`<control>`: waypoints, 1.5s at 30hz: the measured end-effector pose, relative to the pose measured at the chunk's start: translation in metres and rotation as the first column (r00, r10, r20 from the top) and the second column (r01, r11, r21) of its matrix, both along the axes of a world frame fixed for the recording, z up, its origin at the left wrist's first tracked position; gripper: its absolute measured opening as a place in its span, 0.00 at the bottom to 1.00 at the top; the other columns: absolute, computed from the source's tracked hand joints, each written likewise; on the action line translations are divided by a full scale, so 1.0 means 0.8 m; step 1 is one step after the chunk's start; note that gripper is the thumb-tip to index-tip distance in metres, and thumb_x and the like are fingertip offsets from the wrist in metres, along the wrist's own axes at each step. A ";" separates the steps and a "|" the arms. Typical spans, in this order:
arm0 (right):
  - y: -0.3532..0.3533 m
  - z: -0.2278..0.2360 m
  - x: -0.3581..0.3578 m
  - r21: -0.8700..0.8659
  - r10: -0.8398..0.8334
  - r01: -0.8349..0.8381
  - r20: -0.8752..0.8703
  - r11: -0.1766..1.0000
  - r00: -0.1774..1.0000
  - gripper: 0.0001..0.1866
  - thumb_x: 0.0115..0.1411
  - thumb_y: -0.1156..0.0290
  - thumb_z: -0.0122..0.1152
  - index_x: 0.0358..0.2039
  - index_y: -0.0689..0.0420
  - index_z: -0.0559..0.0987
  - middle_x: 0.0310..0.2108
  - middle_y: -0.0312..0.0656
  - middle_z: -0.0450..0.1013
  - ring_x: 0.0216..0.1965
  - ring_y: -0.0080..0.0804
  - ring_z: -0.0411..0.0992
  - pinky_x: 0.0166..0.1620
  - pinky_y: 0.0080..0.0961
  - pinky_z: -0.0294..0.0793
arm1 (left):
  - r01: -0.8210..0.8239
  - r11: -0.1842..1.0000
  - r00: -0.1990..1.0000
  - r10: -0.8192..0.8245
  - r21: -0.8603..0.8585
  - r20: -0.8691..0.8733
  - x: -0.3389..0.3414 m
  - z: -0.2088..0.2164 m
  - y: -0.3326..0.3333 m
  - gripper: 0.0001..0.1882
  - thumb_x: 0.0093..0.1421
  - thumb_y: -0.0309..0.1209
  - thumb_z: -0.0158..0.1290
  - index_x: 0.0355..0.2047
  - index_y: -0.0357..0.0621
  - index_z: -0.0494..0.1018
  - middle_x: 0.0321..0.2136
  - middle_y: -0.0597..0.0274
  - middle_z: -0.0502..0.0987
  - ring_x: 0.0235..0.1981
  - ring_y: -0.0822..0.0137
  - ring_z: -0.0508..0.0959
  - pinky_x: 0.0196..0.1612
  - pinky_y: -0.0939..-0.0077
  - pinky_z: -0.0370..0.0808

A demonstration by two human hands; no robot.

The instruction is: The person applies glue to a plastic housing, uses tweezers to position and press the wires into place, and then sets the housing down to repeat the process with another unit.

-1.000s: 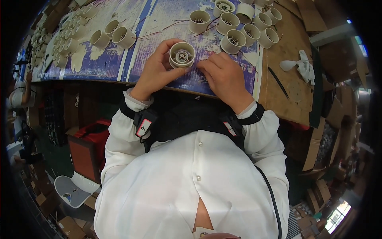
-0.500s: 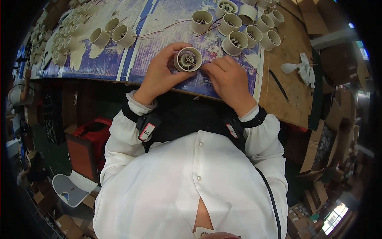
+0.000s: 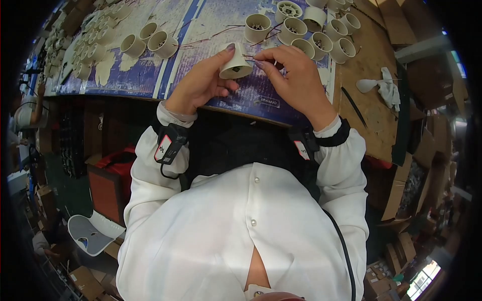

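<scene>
A cream-white round plastic housing point(image 3: 236, 64) is tilted on its side above the near part of the table, its interior turned mostly out of sight. My left hand point(image 3: 201, 81) is closed around its left side, thumb on top and fingers curled beneath. Thin dark-red wires point(image 3: 248, 57) come out of the housing's right side. There my right hand point(image 3: 296, 78) pinches them between thumb and forefinger. Just beyond my right hand stands a group of similar housings point(image 3: 293, 31), upright, with small parts and wires inside.
Several more housings point(image 3: 161, 44) stand at the left of the scuffed blue-and-white table covering point(image 3: 135, 83). On brown board at the right lie a black stick-like tool point(image 3: 353, 106) and a white cloth point(image 3: 388, 89). A white chair point(image 3: 93, 233) and cardboard boxes point(image 3: 399, 193) are around the table.
The housing has been tipped from showing its open, spoked end to lying sideways. My left thumb has moved on top, and my right hand has come up to the wires.
</scene>
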State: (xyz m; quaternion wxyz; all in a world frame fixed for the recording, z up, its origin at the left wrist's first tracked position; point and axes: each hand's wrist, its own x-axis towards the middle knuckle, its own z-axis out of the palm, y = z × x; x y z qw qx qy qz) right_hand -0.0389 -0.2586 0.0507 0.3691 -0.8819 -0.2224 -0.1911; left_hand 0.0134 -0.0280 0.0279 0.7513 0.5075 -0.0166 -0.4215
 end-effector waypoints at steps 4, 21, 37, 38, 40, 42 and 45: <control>-0.001 0.004 0.001 -0.012 0.017 -0.017 0.004 1.000 1.000 0.07 0.56 0.76 0.65 0.36 0.58 0.81 0.32 0.42 0.77 0.34 0.42 0.74 0.38 0.31 0.73 | -0.058 0.997 0.998 0.058 -0.047 0.005 -0.004 -0.012 -0.002 0.26 0.64 0.45 0.58 0.54 0.40 0.69 0.43 0.60 0.78 0.36 0.72 0.81 0.32 0.84 0.78; -0.003 -0.028 -0.032 -0.069 -0.024 0.027 0.052 0.997 0.998 0.07 0.54 0.76 0.66 0.35 0.56 0.81 0.31 0.42 0.76 0.35 0.42 0.74 0.38 0.33 0.74 | -0.162 0.984 0.788 0.176 -0.078 0.590 -0.031 -0.022 -0.019 0.37 0.54 0.21 0.65 0.63 0.40 0.61 0.53 0.59 0.72 0.53 0.68 0.75 0.55 0.74 0.74; 0.004 -0.028 -0.032 -0.062 -0.052 0.054 0.027 0.997 0.998 0.10 0.54 0.77 0.67 0.37 0.56 0.80 0.36 0.41 0.76 0.33 0.41 0.75 0.34 0.28 0.75 | -0.188 0.965 0.766 0.260 -0.183 0.588 -0.034 -0.036 -0.023 0.37 0.53 0.18 0.65 0.61 0.40 0.61 0.53 0.59 0.72 0.55 0.68 0.73 0.59 0.73 0.71; 0.004 -0.025 -0.032 0.026 -0.053 0.054 -0.012 0.998 0.999 0.10 0.54 0.77 0.67 0.37 0.57 0.79 0.36 0.41 0.76 0.33 0.40 0.76 0.34 0.28 0.75 | -0.190 0.964 0.766 0.263 -0.184 0.587 -0.034 -0.037 -0.023 0.37 0.53 0.18 0.65 0.61 0.40 0.61 0.53 0.59 0.72 0.55 0.68 0.73 0.59 0.73 0.71; 0.006 -0.024 -0.030 0.113 -0.052 0.057 -0.051 0.992 0.997 0.10 0.54 0.78 0.67 0.37 0.57 0.79 0.36 0.42 0.76 0.33 0.40 0.76 0.34 0.28 0.76 | -0.189 0.963 0.762 0.267 -0.191 0.590 -0.034 -0.037 -0.024 0.37 0.53 0.18 0.65 0.61 0.39 0.61 0.53 0.59 0.72 0.55 0.68 0.73 0.59 0.73 0.71; 0.008 -0.027 -0.029 0.100 -0.036 0.049 -0.124 0.994 0.992 0.09 0.55 0.79 0.66 0.37 0.58 0.79 0.37 0.43 0.76 0.33 0.41 0.76 0.35 0.28 0.75 | -0.187 0.963 0.760 0.268 -0.195 0.592 -0.033 -0.037 -0.024 0.37 0.53 0.18 0.65 0.61 0.39 0.61 0.53 0.59 0.71 0.55 0.68 0.73 0.59 0.73 0.71; 0.008 -0.034 -0.025 0.070 -0.020 0.027 -0.099 0.997 0.995 0.09 0.55 0.79 0.66 0.37 0.58 0.79 0.36 0.43 0.76 0.33 0.41 0.76 0.35 0.28 0.75 | -0.194 0.961 0.761 0.275 -0.199 0.587 -0.034 -0.037 -0.023 0.37 0.52 0.17 0.65 0.61 0.39 0.61 0.53 0.59 0.71 0.55 0.68 0.73 0.59 0.73 0.71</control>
